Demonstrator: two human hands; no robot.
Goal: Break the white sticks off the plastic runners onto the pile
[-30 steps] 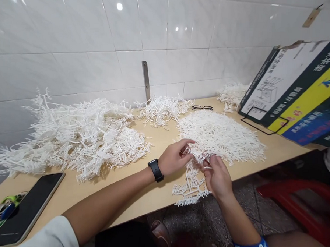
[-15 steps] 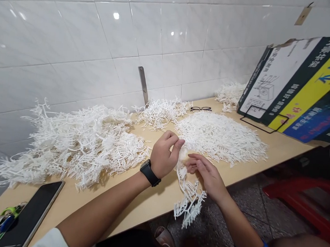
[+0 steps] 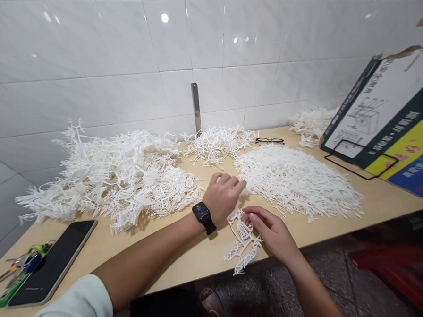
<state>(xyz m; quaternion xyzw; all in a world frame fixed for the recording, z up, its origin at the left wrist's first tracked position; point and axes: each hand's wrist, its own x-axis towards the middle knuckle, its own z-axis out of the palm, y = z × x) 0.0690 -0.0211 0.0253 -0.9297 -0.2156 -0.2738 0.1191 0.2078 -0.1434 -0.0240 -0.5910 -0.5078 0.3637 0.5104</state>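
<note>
At the table's (image 3: 177, 265) near edge, lower centre of the frame, I see a branched white piece (image 3: 244, 243) hanging just below the left hand's (image 3: 223, 197) curled fingers; whether they grip it, I can't tell. The right hand's (image 3: 274, 233) fingers stand narrow at its upper right edge, their hold unclear too. Beyond lie a tangled white heap (image 3: 125, 173), left, and a pile of short white bits (image 3: 295, 179), right, with glasses (image 3: 269, 140) behind.

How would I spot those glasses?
Find the big printed box at the right. To its left spreads a low white pile; the glasses lie behind it, near the tiled wall. Thin dark rims set them apart from the white clump beside them.
</note>
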